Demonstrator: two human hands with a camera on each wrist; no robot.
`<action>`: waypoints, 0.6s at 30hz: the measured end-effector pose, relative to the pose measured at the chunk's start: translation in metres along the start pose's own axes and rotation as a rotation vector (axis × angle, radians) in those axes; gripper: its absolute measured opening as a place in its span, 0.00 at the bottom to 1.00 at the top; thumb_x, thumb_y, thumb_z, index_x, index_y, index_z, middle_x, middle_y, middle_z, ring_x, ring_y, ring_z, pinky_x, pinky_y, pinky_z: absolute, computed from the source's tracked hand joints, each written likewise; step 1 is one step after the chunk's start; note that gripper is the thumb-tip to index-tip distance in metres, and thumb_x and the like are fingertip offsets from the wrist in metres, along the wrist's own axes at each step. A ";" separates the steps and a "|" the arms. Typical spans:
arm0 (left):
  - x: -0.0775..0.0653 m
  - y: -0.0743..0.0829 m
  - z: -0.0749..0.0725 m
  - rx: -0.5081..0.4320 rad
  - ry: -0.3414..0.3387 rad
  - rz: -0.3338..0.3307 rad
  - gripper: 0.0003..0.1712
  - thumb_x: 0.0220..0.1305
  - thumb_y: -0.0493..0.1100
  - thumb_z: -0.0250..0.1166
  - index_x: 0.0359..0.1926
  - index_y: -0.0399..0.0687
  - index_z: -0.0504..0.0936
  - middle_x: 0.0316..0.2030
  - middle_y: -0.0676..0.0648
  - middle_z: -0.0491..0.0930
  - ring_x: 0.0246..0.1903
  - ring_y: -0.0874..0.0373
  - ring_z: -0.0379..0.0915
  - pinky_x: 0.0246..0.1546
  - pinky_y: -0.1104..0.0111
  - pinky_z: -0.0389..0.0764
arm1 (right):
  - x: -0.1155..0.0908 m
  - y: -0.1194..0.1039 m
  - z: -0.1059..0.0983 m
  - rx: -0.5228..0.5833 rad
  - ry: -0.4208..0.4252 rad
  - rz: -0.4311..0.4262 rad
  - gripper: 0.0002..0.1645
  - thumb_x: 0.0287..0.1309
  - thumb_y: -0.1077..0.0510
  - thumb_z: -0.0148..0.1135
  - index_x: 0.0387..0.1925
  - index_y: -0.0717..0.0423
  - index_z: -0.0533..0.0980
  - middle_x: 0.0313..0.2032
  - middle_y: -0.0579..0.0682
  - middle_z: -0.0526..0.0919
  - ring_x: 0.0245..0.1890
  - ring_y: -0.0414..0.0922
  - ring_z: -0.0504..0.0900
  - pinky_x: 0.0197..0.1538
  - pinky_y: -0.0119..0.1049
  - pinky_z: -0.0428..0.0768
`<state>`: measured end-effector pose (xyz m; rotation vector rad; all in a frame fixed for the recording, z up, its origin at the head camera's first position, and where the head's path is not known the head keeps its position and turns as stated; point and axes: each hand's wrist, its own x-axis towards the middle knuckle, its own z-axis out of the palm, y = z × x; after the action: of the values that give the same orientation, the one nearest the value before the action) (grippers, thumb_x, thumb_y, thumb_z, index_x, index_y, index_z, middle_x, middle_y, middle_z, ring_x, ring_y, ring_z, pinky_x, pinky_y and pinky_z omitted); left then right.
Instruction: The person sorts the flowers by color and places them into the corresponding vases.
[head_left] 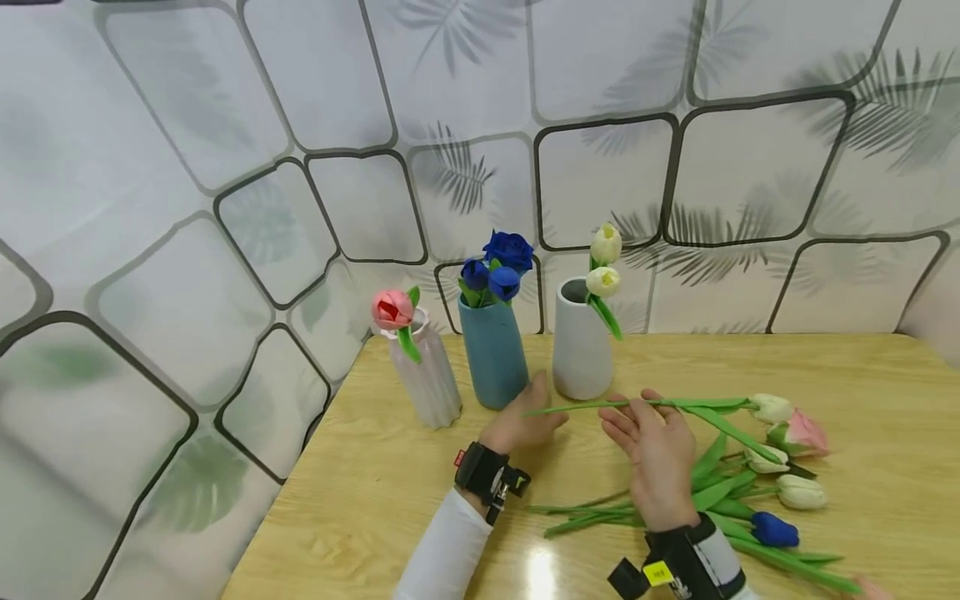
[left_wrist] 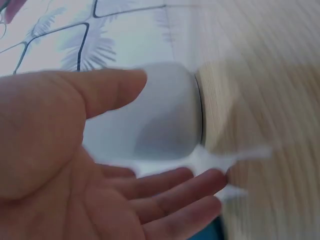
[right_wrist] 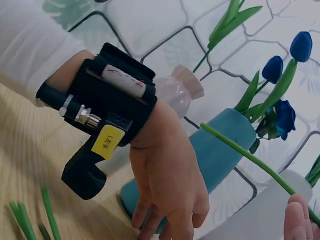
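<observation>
My right hand (head_left: 660, 454) holds a white tulip (head_left: 771, 408) by its long green stem, with the bloom out to the right. In the right wrist view, the stem (right_wrist: 250, 159) slants down to the fingertips of that hand (right_wrist: 297, 222). My left hand (head_left: 521, 421) holds nothing; its thumb and fingers are spread apart near the foot of the white vase (head_left: 582, 350). In the left wrist view, the vase (left_wrist: 170, 115) appears beyond the palm. Two white tulips (head_left: 604, 262) stand in this vase. Close beside the left hand is a blue vase (head_left: 491, 354) with blue flowers (head_left: 506, 258).
A pale ribbed vase (head_left: 426, 375) with a pink tulip (head_left: 393, 309) stands leftmost. Loose flowers lie on the wooden table (head_left: 360, 500) at right, among them a blue tulip (head_left: 775, 530), a pink rose (head_left: 806, 433) and white tulips (head_left: 801, 492). A patterned curtain (head_left: 465, 83) hangs behind.
</observation>
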<state>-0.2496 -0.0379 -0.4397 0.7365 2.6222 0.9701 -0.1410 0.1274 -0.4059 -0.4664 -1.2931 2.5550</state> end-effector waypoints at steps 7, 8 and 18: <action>0.024 -0.004 0.014 -0.151 0.123 -0.053 0.57 0.67 0.48 0.64 0.76 0.33 0.31 0.71 0.22 0.47 0.71 0.34 0.53 0.66 0.49 0.65 | 0.000 0.006 0.003 -0.158 0.011 -0.447 0.11 0.74 0.60 0.50 0.52 0.60 0.64 0.39 0.53 0.87 0.31 0.44 0.88 0.38 0.34 0.85; 0.027 -0.004 0.016 -0.153 0.143 -0.039 0.57 0.67 0.47 0.64 0.76 0.33 0.31 0.71 0.22 0.49 0.70 0.33 0.55 0.65 0.49 0.67 | 0.001 0.007 0.002 -0.179 0.003 -0.529 0.10 0.74 0.60 0.49 0.52 0.61 0.65 0.39 0.53 0.87 0.32 0.45 0.88 0.39 0.34 0.85; 0.052 0.001 0.030 -0.129 0.250 -0.041 0.58 0.62 0.49 0.71 0.76 0.37 0.39 0.62 0.26 0.62 0.60 0.35 0.67 0.58 0.48 0.72 | 0.001 0.013 -0.002 -0.459 -0.055 -1.033 0.11 0.71 0.72 0.48 0.49 0.78 0.71 0.47 0.44 0.86 0.42 0.34 0.85 0.46 0.25 0.80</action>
<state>-0.2809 0.0063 -0.4646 0.5608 2.7364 1.2803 -0.1422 0.1216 -0.4176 0.1911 -1.5715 1.4313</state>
